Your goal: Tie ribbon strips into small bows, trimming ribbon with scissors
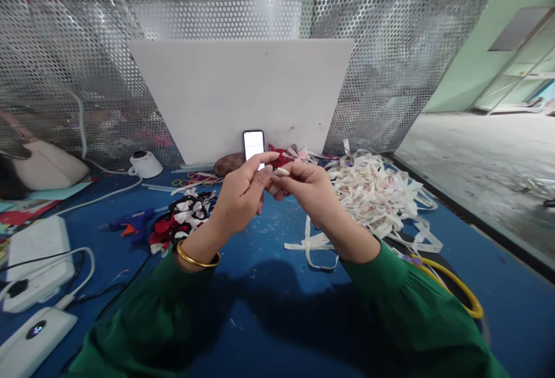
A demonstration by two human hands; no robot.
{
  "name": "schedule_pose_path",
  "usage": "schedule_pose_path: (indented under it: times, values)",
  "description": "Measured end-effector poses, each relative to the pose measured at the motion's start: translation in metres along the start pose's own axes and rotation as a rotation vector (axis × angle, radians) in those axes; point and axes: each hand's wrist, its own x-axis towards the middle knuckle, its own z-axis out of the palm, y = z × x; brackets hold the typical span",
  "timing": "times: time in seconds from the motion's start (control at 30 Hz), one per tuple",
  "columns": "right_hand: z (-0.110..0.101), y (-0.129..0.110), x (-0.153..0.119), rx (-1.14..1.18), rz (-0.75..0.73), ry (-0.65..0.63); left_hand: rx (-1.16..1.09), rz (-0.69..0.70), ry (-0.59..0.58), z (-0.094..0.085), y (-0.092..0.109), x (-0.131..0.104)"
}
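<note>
Right fingers (289, 180): pinched together on a small cream strip (282, 172).
Left fingers (264, 174): thumb at the strip's other side, index extended above; whether they clamp it, cannot tell.
Slip: likely if the pinch loosens, since little of the strip seems gripped.
Snag: possible if the right sleeve (403, 285) drags the ribbons (368, 193), right of the fingers.
Bows (186, 216): left of the fingers, on the tabletop (269, 291).
</note>
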Motion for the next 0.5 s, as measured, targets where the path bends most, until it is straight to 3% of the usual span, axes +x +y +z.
schedule_pose_path:
  times: [0.13, 0.37, 0.5]
  values:
    - [-0.005, -0.002, 0.0, -0.305, -0.128, -0.012, 0.065, -0.005, -0.013, -0.003, 0.002, -0.002]
    - [-0.015, -0.007, 0.002, -0.325, -0.078, -0.077, 0.076, -0.04, 0.075, -0.003, 0.003, -0.002]
    - [-0.01, -0.01, -0.002, -0.698, -0.243, -0.034, 0.245, 0.02, 0.131, 0.002, 0.007, -0.004]
